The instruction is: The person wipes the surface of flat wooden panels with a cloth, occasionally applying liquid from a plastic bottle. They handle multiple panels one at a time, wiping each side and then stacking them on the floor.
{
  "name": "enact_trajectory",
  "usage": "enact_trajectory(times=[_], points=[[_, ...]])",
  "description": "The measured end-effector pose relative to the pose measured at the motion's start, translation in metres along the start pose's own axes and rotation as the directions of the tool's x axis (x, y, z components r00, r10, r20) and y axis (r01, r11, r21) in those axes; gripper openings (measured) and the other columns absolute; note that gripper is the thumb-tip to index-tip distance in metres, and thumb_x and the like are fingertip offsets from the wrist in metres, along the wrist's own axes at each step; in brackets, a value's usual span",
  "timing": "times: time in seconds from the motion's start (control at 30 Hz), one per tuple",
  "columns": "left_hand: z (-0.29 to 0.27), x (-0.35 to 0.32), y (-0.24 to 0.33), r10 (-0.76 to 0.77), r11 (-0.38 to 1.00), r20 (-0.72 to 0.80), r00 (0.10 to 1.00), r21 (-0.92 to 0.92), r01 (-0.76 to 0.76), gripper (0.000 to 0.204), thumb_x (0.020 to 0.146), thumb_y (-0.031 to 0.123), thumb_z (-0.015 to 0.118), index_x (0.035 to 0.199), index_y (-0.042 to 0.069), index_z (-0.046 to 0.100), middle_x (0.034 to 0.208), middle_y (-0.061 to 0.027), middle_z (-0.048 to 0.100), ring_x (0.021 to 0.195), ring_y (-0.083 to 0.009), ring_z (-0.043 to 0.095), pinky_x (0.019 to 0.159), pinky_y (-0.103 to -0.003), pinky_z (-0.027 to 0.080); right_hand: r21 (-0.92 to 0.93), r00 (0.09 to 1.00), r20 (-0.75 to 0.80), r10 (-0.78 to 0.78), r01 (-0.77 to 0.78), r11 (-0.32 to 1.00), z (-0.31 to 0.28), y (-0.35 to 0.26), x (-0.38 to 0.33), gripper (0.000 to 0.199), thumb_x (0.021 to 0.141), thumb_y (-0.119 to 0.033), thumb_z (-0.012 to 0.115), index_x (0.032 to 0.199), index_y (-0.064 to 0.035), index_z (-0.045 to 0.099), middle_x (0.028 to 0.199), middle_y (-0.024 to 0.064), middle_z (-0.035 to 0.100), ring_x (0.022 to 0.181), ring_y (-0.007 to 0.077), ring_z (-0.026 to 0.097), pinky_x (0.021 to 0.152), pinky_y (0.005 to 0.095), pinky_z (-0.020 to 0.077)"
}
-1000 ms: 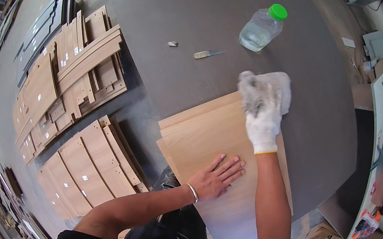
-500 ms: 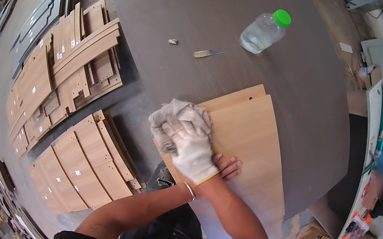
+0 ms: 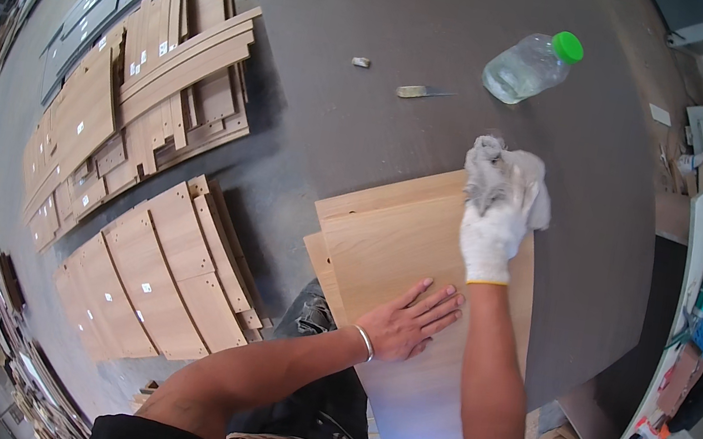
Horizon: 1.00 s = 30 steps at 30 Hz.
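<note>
Bare and wearing a silver bangle, my left hand (image 3: 414, 323) lies flat with its fingers stretched out on a light wood panel (image 3: 397, 250). Another panel's edge shows beneath it at the left. My right hand (image 3: 493, 237), in a white knit glove, presses a crumpled grey cloth (image 3: 490, 170) at the panel's far right corner. Part of the cloth reaches past the edge over the dark tabletop (image 3: 591, 248). The gloved fingers are partly lost in the folds.
Beyond the panel lie a small knife (image 3: 412, 91) and a small pale piece (image 3: 361, 62). A clear bottle with a green cap (image 3: 567, 47) stands near them. Wood panel stacks (image 3: 155, 267) sit at the left. A cluttered shelf (image 3: 683, 272) runs along the right.
My right hand has carried the cloth from the panel's far left corner to its far right corner. My arms are uncrossed, and my left hand now shows fully on the panel.
</note>
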<state>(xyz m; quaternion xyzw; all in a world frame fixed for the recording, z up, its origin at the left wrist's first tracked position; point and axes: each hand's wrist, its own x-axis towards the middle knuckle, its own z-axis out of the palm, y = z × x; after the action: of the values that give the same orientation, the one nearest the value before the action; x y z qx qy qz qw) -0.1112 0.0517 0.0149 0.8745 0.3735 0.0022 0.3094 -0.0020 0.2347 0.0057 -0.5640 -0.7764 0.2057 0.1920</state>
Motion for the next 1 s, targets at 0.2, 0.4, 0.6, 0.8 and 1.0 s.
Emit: enact_trajectory(times=[0.2,0.4,0.6,0.8,1.0], points=[[0.043,0.0,-0.012,0.036,0.994,-0.353,0.935,-0.081,-0.069,0.075,0.096,0.038,0.057,0.161,0.008,0.037,0.174,-0.0107,0.026,0.16,-0.0275,0.027,0.131,-0.055,0.018,0.252,0.824,0.321,-0.467,0.401,0.881,0.061,-0.12,-0.054,0.064,0.076,-0.024,0.078,0.137,-0.0101,0.065,0.151,0.0188,0.056,0.149,0.0398,0.04,0.129,0.0531,0.0234],[0.008,0.002,0.001,0.016,1.0,-0.021,1.0,-0.007,-0.016,0.072,0.099,0.04,0.054,0.161,0.007,0.035,0.173,-0.0138,0.027,0.161,-0.031,0.023,0.132,-0.055,0.013,0.363,0.987,-0.045,0.157,-0.13,0.923,0.024,-0.032,-0.02,0.058,0.082,-0.023,0.078,0.135,-0.0052,0.063,0.143,0.0191,0.059,0.141,0.0435,0.047,0.122,0.0558,0.031],[0.046,0.0,-0.007,0.009,0.971,-0.441,0.897,-0.211,-0.113,0.067,0.1,0.04,0.049,0.157,0.007,0.04,0.169,-0.0142,0.033,0.16,-0.031,0.025,0.132,-0.053,0.013,0.2,0.831,0.224,-0.51,0.473,0.858,0.057,-0.115,-0.046,0.045,0.079,-0.024,0.079,0.121,-0.0088,0.075,0.143,0.0168,0.064,0.145,0.0407,0.046,0.126,0.0541,0.0289],[0.026,-0.001,-0.002,0.024,0.997,-0.437,0.899,-0.055,-0.053,0.045,0.096,0.034,0.054,0.134,0.008,0.057,0.148,-0.0118,0.052,0.146,-0.0271,0.043,0.131,-0.052,0.017,0.025,0.979,0.017,-0.202,0.202,0.979,0.022,-0.055,-0.043,0.048,0.08,-0.02,0.078,0.127,-0.0065,0.073,0.143,0.017,0.064,0.147,0.042,0.043,0.126,0.0547,0.0302],[0.053,0.007,-0.01,0.007,0.978,-0.438,0.899,-0.187,-0.098,0.062,0.104,0.038,0.04,0.156,0.006,0.04,0.171,-0.0096,0.032,0.158,-0.0281,0.03,0.131,-0.055,0.016,0.309,0.732,0.373,-0.569,0.481,0.821,0.06,-0.123,-0.055,0.054,0.074,-0.019,0.081,0.128,-0.0119,0.076,0.147,0.006,0.064,0.151,0.0329,0.043,0.127,0.0531,0.0286]])
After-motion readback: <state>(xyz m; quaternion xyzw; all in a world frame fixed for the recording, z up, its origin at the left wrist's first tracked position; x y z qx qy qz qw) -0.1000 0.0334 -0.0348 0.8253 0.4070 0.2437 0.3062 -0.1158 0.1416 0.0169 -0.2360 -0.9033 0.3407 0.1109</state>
